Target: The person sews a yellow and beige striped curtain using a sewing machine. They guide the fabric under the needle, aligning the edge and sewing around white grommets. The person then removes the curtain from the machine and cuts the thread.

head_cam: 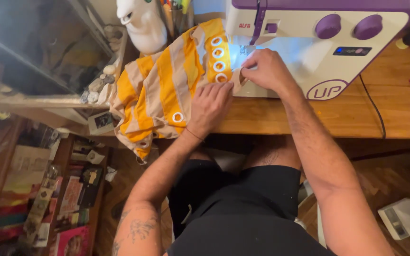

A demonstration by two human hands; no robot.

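Pressing yellow-and-beige striped fabric with white eyelets (167,90) flat under left hand (209,106), right fingers (250,71) pinching its edge at white-and-purple sewing machine (319,42), seam barely begun.

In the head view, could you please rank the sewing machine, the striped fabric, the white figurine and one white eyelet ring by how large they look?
1. Sewing machine, though cut off at the top edge.
2. Striped fabric, close behind it.
3. White figurine, also cropped.
4. Eyelet ring, by far the smallest.
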